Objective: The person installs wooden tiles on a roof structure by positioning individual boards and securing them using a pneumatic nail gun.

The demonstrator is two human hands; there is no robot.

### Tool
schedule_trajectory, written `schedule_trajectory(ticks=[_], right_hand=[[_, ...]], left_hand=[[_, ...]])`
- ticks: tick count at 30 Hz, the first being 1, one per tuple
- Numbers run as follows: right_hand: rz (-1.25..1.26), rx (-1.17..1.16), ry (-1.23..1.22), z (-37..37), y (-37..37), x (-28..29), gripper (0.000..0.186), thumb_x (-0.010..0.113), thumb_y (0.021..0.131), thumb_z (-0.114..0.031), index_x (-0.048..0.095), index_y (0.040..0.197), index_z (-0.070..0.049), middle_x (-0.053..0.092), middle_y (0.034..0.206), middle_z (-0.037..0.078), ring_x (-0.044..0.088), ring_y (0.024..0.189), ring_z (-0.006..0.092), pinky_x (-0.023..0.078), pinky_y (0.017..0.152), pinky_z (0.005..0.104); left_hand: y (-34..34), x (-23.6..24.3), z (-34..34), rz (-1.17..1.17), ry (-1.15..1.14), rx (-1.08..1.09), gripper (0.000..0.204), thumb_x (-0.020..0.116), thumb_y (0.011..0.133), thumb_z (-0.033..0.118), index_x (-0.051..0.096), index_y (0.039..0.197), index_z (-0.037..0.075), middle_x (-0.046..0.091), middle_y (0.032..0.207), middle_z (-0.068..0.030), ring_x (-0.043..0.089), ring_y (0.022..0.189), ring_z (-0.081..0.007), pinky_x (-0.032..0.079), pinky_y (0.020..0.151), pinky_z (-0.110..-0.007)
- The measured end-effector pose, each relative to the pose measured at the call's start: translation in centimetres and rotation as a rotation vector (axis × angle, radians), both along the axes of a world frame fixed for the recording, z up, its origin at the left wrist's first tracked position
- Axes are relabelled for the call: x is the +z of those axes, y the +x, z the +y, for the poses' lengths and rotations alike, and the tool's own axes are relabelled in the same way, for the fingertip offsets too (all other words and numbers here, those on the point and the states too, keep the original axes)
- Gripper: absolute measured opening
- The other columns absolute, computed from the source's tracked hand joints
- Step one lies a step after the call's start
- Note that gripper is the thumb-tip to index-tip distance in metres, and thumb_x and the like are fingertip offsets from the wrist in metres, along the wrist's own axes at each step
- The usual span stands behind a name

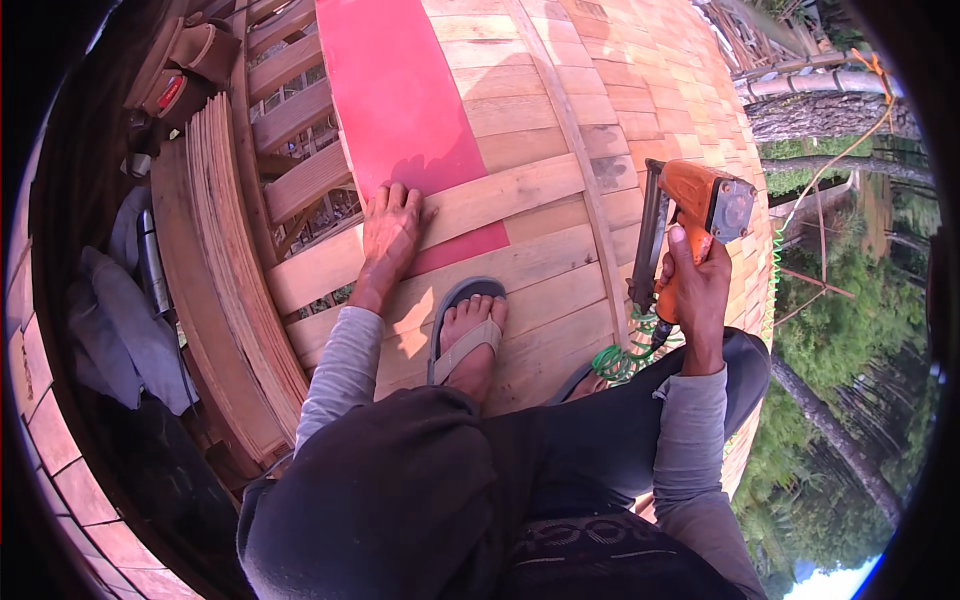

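My hands are well apart: the left hand lies across a pale wooden board, fingers bent near its far edge, though I cannot tell whether they grip it, and the right hand is closed around the handle of an orange nail gun. The board crosses a red sheet and reaches a narrow batten; the nail gun is right of that batten, with a green coiled hose below it.

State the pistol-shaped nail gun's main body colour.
Orange: the pistol-shaped nail gun shows best in the head view.
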State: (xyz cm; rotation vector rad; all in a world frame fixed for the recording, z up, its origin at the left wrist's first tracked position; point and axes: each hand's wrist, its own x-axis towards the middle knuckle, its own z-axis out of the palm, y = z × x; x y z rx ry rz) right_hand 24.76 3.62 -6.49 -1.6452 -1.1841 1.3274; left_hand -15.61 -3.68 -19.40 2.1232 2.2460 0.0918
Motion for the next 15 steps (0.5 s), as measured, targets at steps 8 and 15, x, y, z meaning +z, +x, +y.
schedule_trajectory(ticks=[8,15], right_hand=[[0.016,0.027,0.017,-0.1,-0.9,0.2,0.033,0.075,0.104,-0.032,0.062,0.107,-0.001,0.056,0.069,0.0,0.053,0.056,0.0082,0.046,0.052,0.026],[0.015,0.058,0.009,-0.3,0.0,0.5,0.032,0.075,0.104,-0.03,0.062,0.108,-0.001,0.057,0.069,0.0,0.054,0.055,0.0088,0.047,0.051,0.0268]], left_hand=[[-3.2,0.4,2.9,-0.033,-0.008,-0.178,0.03,0.072,0.095,0.035,0.069,0.111,0.009,0.058,0.117,-0.0142,0.051,0.125,-0.0384,0.033,0.115,-0.058],[-1.3,-0.4,1.9,0.043,-0.035,-0.088,0.042,0.074,0.094,0.041,0.067,0.109,0.003,0.062,0.112,-0.0153,0.056,0.114,-0.0348,0.045,0.098,-0.048]])
